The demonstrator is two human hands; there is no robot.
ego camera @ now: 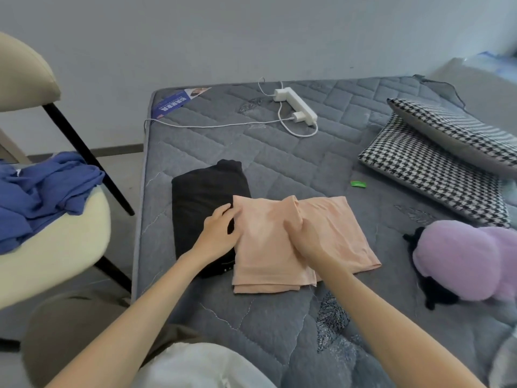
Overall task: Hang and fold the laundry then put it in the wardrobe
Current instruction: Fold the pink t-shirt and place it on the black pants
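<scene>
Peach knit garment (268, 256), thin soft jersey, lies folded flat into a rough rectangle about mid-bed on the grey quilted mattress (251, 326), which has stitched diamond & leaf patterns. Two layers show at the garment's near hem. Left hand (219, 232) is at the garment's far-left corner, fingers curled, pinching the edge. Right hand (309, 243) sits on the garment's centre, fingers bent round a raised ridge of fabric; the part right of that lies smooth. Touching the garment's left side & partly under it: black folded garment (204, 194), thicker, matte, rounded at the far end. Right of the peach piece, well apart: lilac fuzzy plush toy (470, 261) w/ black parts. Left of it, off the bed: cream curved chair (56, 261) on black legs, w/ crumpled blue cloth (42, 197) heaped on the seat. Beyond the garment to the right: small green scrap (358, 184), then two black-&-white houndstooth cushions (430, 169), one tilted on the other. Farthest beyond: white power strip (296, 105) w/ a plugged adapter & a looping white cable (212, 125).
</scene>
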